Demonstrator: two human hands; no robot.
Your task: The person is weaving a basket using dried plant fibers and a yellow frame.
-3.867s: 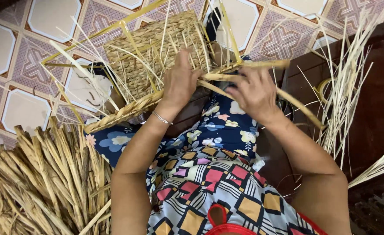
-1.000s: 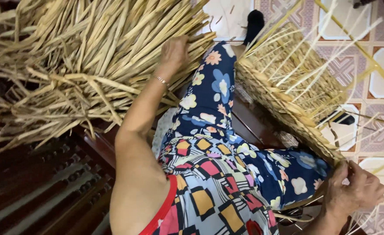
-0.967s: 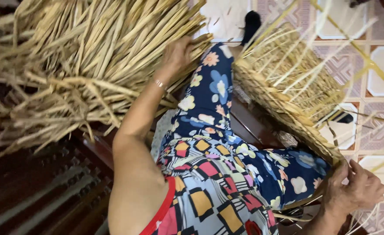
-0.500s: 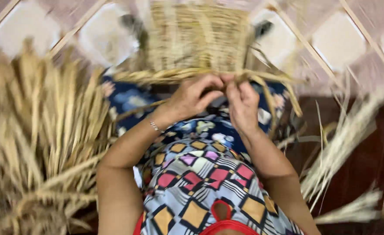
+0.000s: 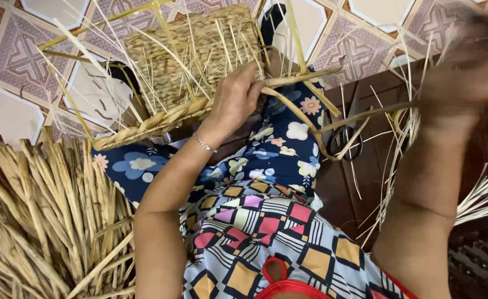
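2 hands: left hand (image 5: 234, 99) on 1 basket (image 5: 191, 58), right hand (image 5: 465, 61) with 1 strand (image 5: 366, 113)

Home weaving spot, patterned floor tiles (image 5: 11, 50), dried reed bundle (image 5: 39, 221), wooden bench (image 5: 366, 166)

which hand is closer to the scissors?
Right. The right hand, blurred, is raised above and right of the scissors; the left hand grips the woven basket rim, farther left.
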